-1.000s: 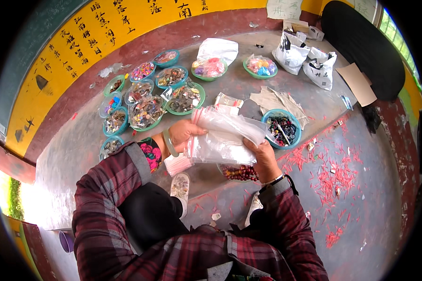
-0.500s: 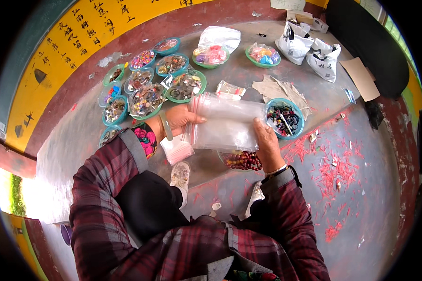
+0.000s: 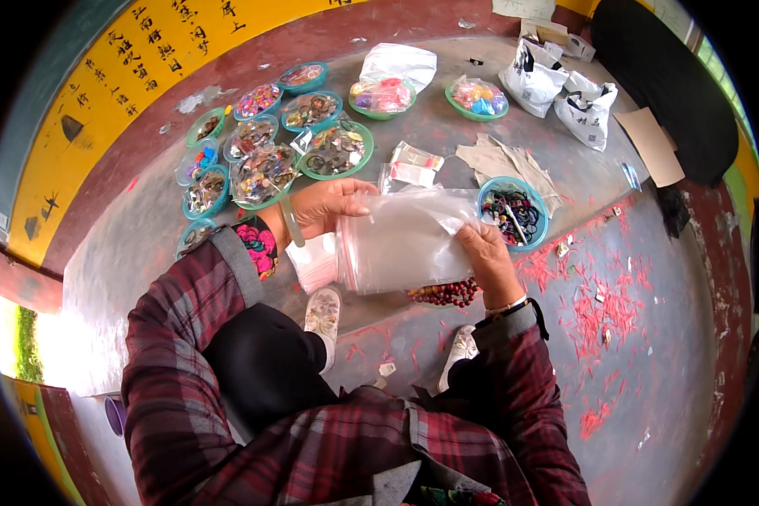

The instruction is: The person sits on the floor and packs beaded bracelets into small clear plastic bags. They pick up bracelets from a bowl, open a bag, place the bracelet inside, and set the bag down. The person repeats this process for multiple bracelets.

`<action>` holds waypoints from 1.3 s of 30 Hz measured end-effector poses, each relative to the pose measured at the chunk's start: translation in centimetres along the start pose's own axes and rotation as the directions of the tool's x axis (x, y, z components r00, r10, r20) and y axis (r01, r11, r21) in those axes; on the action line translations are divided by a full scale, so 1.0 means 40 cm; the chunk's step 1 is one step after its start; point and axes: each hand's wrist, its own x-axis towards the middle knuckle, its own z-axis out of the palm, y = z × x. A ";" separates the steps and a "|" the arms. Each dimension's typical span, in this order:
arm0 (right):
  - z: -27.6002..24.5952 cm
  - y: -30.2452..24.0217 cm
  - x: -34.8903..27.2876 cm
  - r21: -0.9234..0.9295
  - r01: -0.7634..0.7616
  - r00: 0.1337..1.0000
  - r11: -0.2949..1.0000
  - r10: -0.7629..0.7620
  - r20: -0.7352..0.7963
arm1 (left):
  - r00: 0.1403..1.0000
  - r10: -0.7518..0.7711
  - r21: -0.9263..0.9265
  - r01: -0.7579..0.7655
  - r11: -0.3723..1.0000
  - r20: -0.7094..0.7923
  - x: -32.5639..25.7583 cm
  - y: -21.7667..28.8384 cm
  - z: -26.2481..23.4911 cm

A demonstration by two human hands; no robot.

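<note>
Between my two hands is a stack of clear plastic zip bags (image 3: 405, 244) with pinkish-red edging on its left side. My left hand (image 3: 327, 207) is closed on the upper left corner, thumb on top. At the right edge, my right hand (image 3: 487, 260) pinches the stack, and a corner of film lifts beside the thumb. Below my left hand lies a smaller pack of pink-edged bags (image 3: 315, 263). Dark red beads (image 3: 447, 293) show partly under the stack's lower edge. Just right of the stack stands a blue basket (image 3: 514, 215) of dark cords and small items.
Several baskets of small trinkets (image 3: 261, 173) crowd the left and far left. White plastic bags (image 3: 586, 110) stand far right near a cardboard sheet (image 3: 652, 148). A beige cloth (image 3: 510, 164) lies ahead. Red scraps (image 3: 603, 312) litter the lower floor at right, past a step edge.
The bag stack has tilted and come lower and nearer to me, covering more of the beads. My right hand has shifted slightly right and down, and a film corner now lifts there.
</note>
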 end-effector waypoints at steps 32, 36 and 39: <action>0.085 0.029 0.021 0.391 -0.031 0.998 0.920 0.007 0.063 | 0.966 0.147 0.043 -0.142 0.989 -0.211 0.056 -0.067 0.047; 0.054 0.093 0.051 0.387 -0.024 1.000 0.922 0.029 -0.008 | 0.978 0.168 -0.035 -0.174 0.984 -0.127 0.072 -0.078 0.063; 0.075 0.075 0.041 0.319 -0.075 0.996 0.945 0.084 -0.017 | 0.983 0.107 -0.099 -0.123 0.988 -0.152 0.063 -0.078 0.075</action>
